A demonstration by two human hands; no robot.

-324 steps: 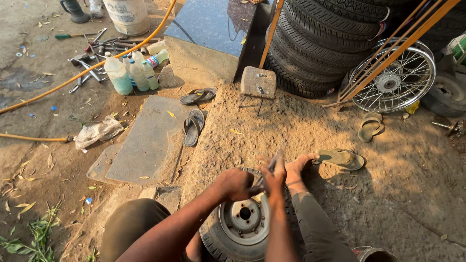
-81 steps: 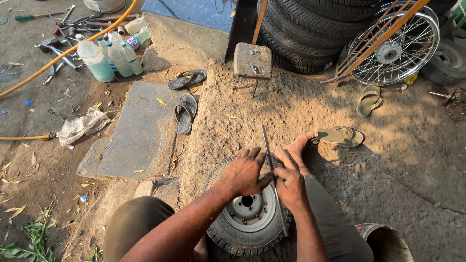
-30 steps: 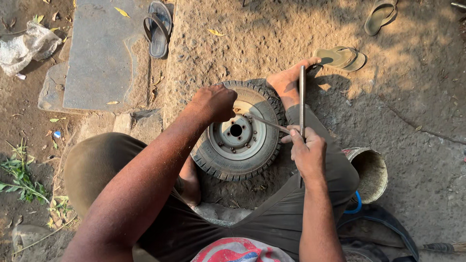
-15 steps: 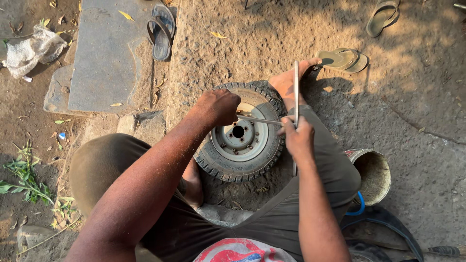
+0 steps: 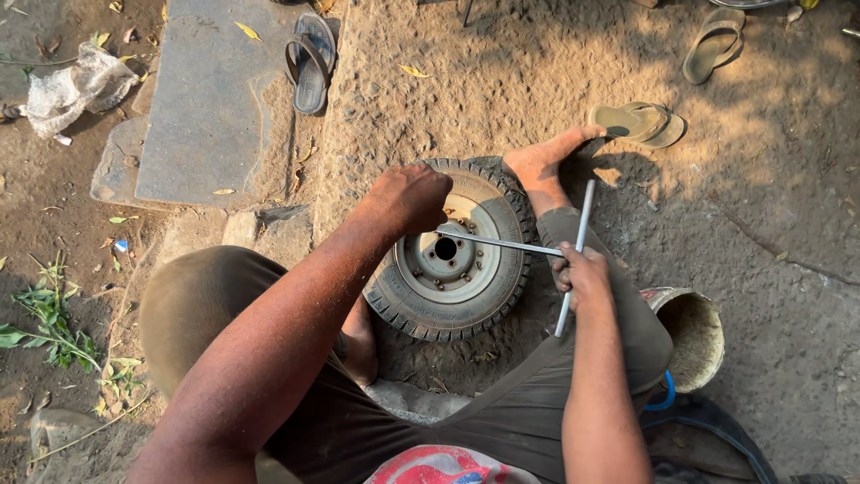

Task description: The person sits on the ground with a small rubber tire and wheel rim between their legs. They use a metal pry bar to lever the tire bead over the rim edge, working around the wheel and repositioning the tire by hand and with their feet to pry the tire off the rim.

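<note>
Low on sandy ground, between a seated person's legs, lies a small black rubber tyre on a grey steel rim (image 5: 448, 260), flat on its side. At its twelve o'clock edge, the left hand (image 5: 408, 195) rests as a closed fist; whether it grips anything I cannot tell. At three o'clock, the right hand (image 5: 582, 273) wraps its fingers fully around a thin silver T-shaped metal wrench (image 5: 573, 255), whose shaft reaches to the rim's bolts. The wheel looks heavy and stiff, best gripped by the tread; the wrench is rigid and smooth, best held at the crossbar. A bare foot (image 5: 542, 161) presses the tyre at one o'clock. Nearby: an olive sandal (image 5: 640, 121), dark sandals (image 5: 309, 58) on a grey stone slab (image 5: 206, 99), and a rusty round tin (image 5: 694, 332) at four o'clock.
</note>
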